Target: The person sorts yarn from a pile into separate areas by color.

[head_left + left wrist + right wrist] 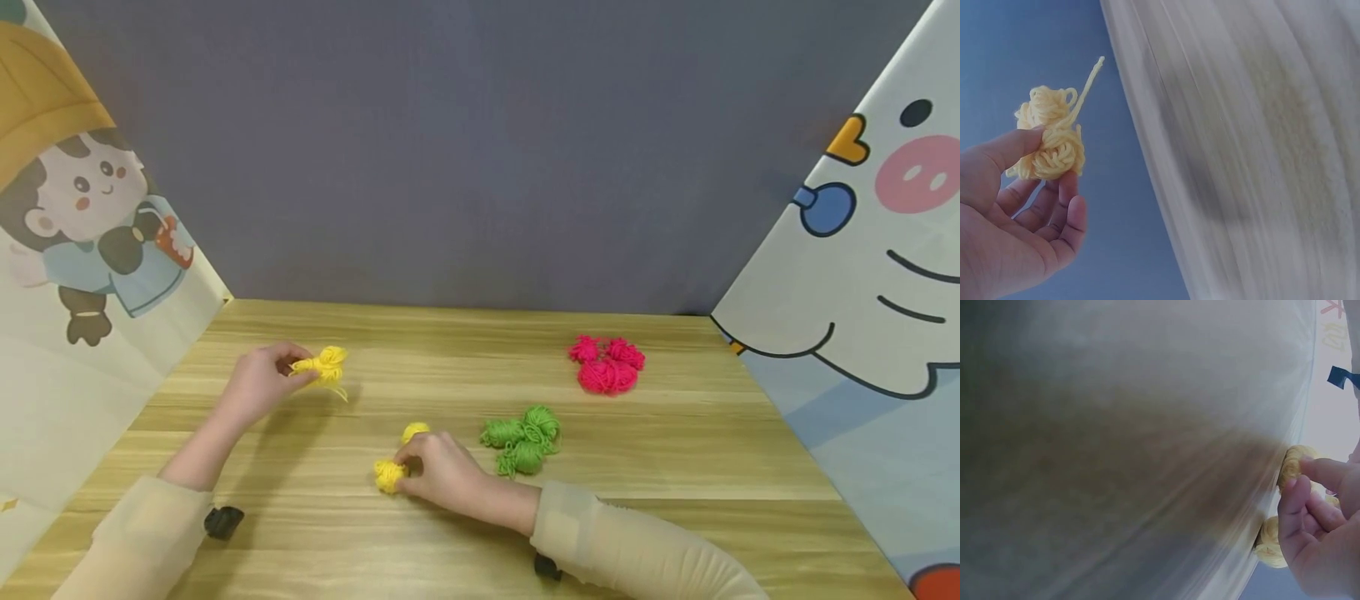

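Observation:
Above the left part of the table, my left hand [262, 385] pinches a small yellow yarn skein [321, 364] between thumb and fingers. A loose strand trails from it; in the left wrist view the skein [1054, 140] shows two rounded lobes. My right hand [453, 477] is low over the table near the middle, thumb and index finger pinching one end of a yellow yarn ball [388, 476]. Just behind those fingers sits another yellow yarn ball [415, 431], partly hidden by the hand. The right wrist view shows the pinched ball [1292, 464] at the fingertips, against the tabletop.
Right of the right hand lies a cluster of green yarn skeins [525, 439]. Farther back and right is a group of pink yarn skeins [607, 367]. The wooden table [465, 350] ends at a grey back panel [472, 150], with printed cartoon panels on both sides.

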Tool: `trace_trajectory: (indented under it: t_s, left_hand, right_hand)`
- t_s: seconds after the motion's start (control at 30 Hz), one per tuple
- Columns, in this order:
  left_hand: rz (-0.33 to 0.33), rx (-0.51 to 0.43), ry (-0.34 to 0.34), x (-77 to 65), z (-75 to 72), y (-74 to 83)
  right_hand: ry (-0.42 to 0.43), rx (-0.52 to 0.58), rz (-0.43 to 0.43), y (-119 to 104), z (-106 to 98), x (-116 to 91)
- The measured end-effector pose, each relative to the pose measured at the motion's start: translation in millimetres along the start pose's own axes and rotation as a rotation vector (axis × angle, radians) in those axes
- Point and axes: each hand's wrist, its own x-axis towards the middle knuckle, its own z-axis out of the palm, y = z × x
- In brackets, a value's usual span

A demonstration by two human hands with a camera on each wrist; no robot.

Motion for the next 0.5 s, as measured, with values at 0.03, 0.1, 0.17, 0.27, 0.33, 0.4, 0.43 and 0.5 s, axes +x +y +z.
trace_trajectory:
  t_s: [0.03, 0.1, 0.17, 0.27, 0.33, 0.4, 0.43, 0.5]
  left_hand:
    - [0.005, -0.002, 0.003, -1.3, 0.0, 1.4]
    - [0.012, -0.007, 0.005, -4.9, 0.0, 4.6]
    - [0.013, -0.014, 0.002, -8.7, 0.2, 7.5]
    - [0.017, -0.01, -0.005, -13.8, 1.2, 10.9]
    - [0.024, -0.005, -0.001, -16.7, 2.9, 12.7]
    - [0.036, 0.0, 0.006, -19.4, 5.2, 14.7]
    - [0.043, -0.004, 0.01, -20.8, 6.5, 15.7]
    - [0.051, -0.004, 0.015, -23.6, 9.3, 18.5]
  right_hand:
    - [0.0, -0.002, -0.001, 0.0, -0.1, 0.0]
    - [-0.001, -0.003, -0.001, -0.4, -0.3, -0.1]
    - [-0.005, -0.004, 0.002, -0.8, -0.3, -0.1]
    - [-0.008, -0.004, 0.007, -1.3, -0.2, -0.2]
    - [-0.008, -0.005, 0.009, -1.4, -0.2, -0.4]
    - [-0.007, -0.006, 0.008, -1.4, -0.2, -0.5]
    - [-0.006, -0.006, 0.007, -1.3, -0.3, -0.6]
    - [-0.005, -0.008, 0.007, -1.1, -0.6, -0.9]
